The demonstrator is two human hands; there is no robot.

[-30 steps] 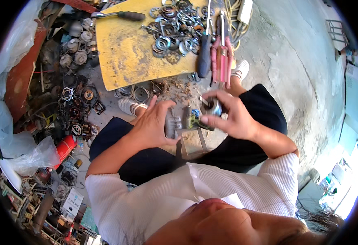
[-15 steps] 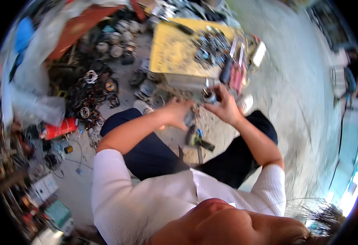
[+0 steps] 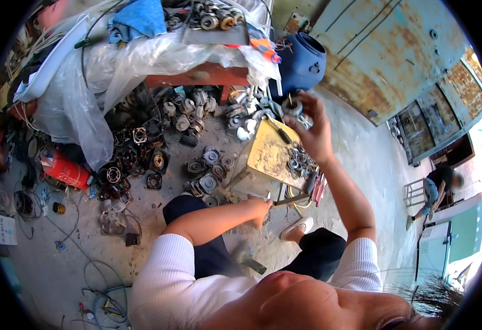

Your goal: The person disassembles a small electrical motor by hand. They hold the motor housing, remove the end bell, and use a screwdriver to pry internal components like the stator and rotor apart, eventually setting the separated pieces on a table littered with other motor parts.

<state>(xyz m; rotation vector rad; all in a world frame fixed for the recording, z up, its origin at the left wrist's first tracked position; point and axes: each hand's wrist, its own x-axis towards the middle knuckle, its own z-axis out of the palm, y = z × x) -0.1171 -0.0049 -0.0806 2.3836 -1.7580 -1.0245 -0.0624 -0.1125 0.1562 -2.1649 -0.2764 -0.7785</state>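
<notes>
My right hand (image 3: 317, 129) is raised above the far side of the low yellow-topped table (image 3: 266, 144). Its thumb and fingers close round a metal motor part (image 3: 291, 106), round and grey with a thin shaft sticking up. Lower down, my left hand (image 3: 259, 210) is by the table's near edge, between my knees; its fingers are mostly hidden, so what it holds, if anything, does not show. On the tabletop lie a dark-handled tool (image 3: 279, 131) and a heap of small metal parts (image 3: 300, 162). Red-handled pliers (image 3: 318, 191) are at the right edge.
Motor housings (image 3: 211, 170) and dark parts (image 3: 123, 170) cover the floor at left, near a red cylinder (image 3: 68, 169). Behind stand a plastic-draped bench (image 3: 197, 77) and a blue barrel (image 3: 304, 61). A green-and-black tool (image 3: 249, 261) lies below my left hand. Another person (image 3: 440, 187) sits far right.
My right hand has lifted up and away with the motor part. My left hand, earlier spread beside it, stays low with its fingers now mostly hidden. The view has tilted toward the back.
</notes>
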